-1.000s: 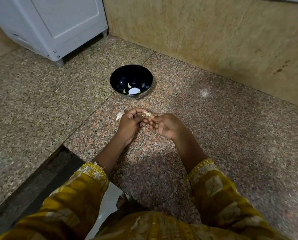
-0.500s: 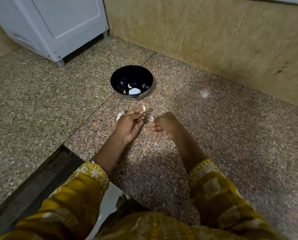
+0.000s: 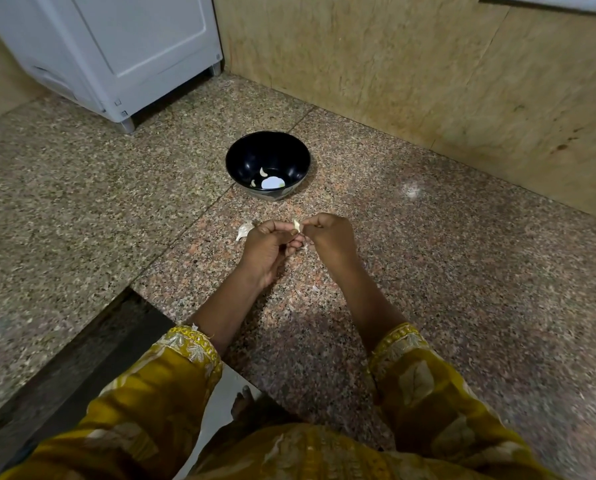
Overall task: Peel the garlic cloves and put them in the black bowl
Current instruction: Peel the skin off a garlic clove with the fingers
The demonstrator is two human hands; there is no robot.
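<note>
Granite floor (image 3: 462, 271); left hand (image 3: 268, 249) and right hand (image 3: 328, 237) pinch garlic clove (image 3: 296, 225) (black bowl (image 3: 246, 157) beyond).

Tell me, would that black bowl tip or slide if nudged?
The black bowl probably slides rather than tips: it sits upright on a smooth stone floor. It likely feels light, holding only a few garlic cloves. Its glossy surface may be slippery.

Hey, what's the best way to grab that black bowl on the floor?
Take the black bowl by its near rim from above, pinching the wall inside and out. It stands upright and open, its wall flares outward, and the peeled cloves lie low at the bottom, clear of the rim.
</note>
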